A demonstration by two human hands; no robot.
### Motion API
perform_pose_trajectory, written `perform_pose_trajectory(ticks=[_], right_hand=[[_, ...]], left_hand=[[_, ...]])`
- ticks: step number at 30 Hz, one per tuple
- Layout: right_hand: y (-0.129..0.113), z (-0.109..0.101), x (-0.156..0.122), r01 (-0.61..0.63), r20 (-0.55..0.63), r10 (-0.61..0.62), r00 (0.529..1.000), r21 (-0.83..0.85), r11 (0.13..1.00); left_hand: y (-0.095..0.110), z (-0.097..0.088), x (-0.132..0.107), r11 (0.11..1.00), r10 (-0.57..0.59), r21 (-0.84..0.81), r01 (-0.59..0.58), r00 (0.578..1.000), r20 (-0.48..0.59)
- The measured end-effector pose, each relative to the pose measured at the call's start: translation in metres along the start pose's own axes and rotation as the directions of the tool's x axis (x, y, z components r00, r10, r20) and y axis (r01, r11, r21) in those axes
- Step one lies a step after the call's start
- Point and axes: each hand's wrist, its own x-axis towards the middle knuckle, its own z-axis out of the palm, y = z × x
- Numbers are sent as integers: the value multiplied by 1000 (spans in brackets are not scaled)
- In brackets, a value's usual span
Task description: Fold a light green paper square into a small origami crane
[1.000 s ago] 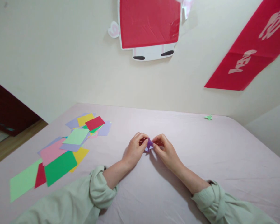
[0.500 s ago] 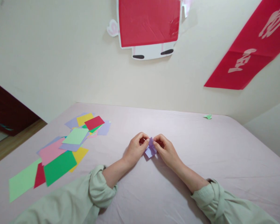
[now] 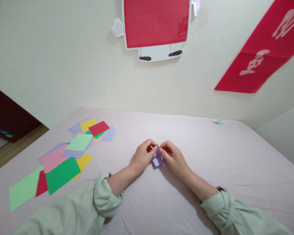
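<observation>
A small folded piece of purple paper (image 3: 157,161) is held just above the pale pink cloth surface, in the middle of the view. My left hand (image 3: 143,154) pinches its upper left side between thumb and fingers. On the other side, my right hand (image 3: 172,154) pinches the upper right part, with its thumb close to the left one. The paper's lower flap shows lighter and points toward me. Its upper folds are partly covered by my fingertips.
Loose coloured paper sheets lie in an overlapping spread on the left, among them a dark green sheet (image 3: 63,175) and a red one (image 3: 99,128). A small folded light green paper (image 3: 218,121) rests near the far right edge of the cloth-covered surface (image 3: 235,169), by the wall.
My fingertips have come closer together at the top of the purple paper, the right hand moving slightly left. The paper's upper part looks narrower and more covered now.
</observation>
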Motion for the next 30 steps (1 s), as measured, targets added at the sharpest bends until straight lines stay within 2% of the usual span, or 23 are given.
perform_pose_trajectory(ticks=[4,17,25,30], right_hand=[[1,0,0,-22,1,22,1000,12,1000],[8,-6,5,-123,6,123,992,91,988],[12,-5,5,-82,60,74,995,139,987],[5,-7,5,-128,32,125,992,126,984]], left_hand=[[-1,0,0,1000,-5,-17,5,1000,1],[3,0,5,971,-166,-183,151,983,-71],[3,-1,8,961,-203,-211,179,975,-96],[2,-1,8,961,-215,-204,188,969,-120]])
